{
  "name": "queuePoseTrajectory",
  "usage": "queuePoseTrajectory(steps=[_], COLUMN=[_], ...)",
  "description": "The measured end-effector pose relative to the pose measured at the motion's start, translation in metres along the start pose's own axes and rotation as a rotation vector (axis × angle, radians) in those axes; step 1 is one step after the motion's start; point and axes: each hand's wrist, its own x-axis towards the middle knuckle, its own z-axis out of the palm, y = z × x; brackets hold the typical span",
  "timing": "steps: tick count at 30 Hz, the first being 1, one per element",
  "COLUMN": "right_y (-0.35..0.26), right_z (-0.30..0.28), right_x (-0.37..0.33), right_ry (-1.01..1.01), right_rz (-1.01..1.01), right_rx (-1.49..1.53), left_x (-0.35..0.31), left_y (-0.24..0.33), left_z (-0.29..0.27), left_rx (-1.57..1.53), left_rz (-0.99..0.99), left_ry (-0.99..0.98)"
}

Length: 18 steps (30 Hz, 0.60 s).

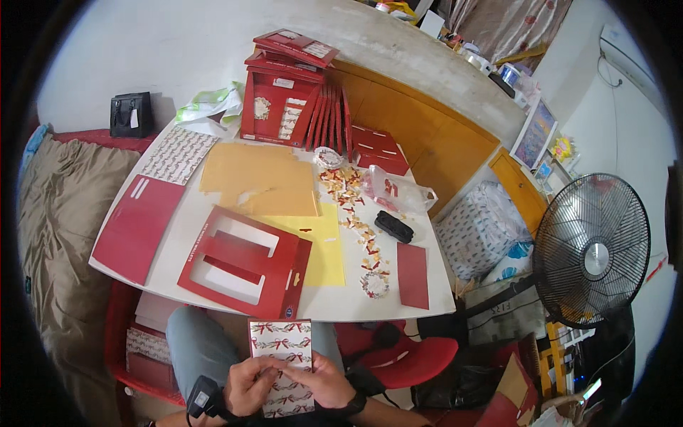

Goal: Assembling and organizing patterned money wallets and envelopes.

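Over my lap, in front of the table's near edge, is a white card (282,343) printed with rows of green garlands and red bows. A red edge shows along its top and left side. My left hand (249,386) is closed at the card's left side, and my right hand (325,382) wraps its right edge. The fingertips of both hands meet over the middle of the card. On the table just beyond lies a flat red box (288,285) with a cut-out window; neither hand touches it.
The white table (167,245) carries a red sheet (139,220), yellow sheets (329,249), small loose cut-outs (363,231), a black case (393,226) and stacked red boxes (281,107). A fan (596,249) stands at right. Below left sits a red bin (121,341) with more cards.
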Motion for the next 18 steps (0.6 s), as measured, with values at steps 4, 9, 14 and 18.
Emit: queuePoseTrajectory(steps=[4,9,14,18], right_y=[-0.013,-0.07,-0.12,-0.138], right_z=[-0.021,-0.059,-0.085,-0.087], right_x=[0.004,0.012,0.018,0.034], right_ry=[-0.007,0.248,0.569,0.595], right_rz=[0.045,-0.361,-0.581,-0.598], right_rx=[-0.248,-0.857,-1.367,-1.41], left_x=[0.007,0.024,0.025,0.029], left_y=[0.008,0.016,0.012,0.017], left_z=[0.006,-0.001,-0.006,-0.005], left_rx=[-0.105,-0.231,-0.281,-0.362], left_rz=[-0.091,-0.132,-0.148,-0.211], left_ry=[0.046,0.142,0.127,0.105])
